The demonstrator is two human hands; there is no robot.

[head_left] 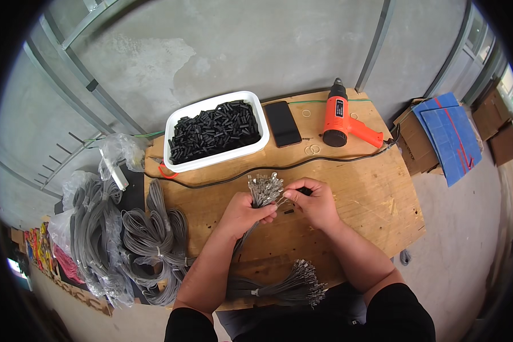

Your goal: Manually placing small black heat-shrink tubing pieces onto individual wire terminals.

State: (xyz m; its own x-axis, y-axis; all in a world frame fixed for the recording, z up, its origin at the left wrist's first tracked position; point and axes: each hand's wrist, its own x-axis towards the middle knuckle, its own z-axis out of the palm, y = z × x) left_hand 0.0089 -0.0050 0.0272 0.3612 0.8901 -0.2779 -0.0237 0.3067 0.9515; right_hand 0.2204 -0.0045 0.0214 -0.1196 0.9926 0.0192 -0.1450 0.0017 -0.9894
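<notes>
left hand (246, 214) closed around a bundle of grey wires with silvery metal ends (265, 188) over a brown wooden table (376, 191), right hand (315, 205) pinching at strands (281, 199) beside it, work seemingly early: visible ends mostly uncovered, short black tubes (214, 131) filling a white plastic tub (216, 158)

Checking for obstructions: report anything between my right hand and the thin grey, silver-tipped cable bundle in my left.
Nothing visible: your right hand is at the edge of the grey cable bundle in your left hand; the black cord lies beyond both.
</notes>
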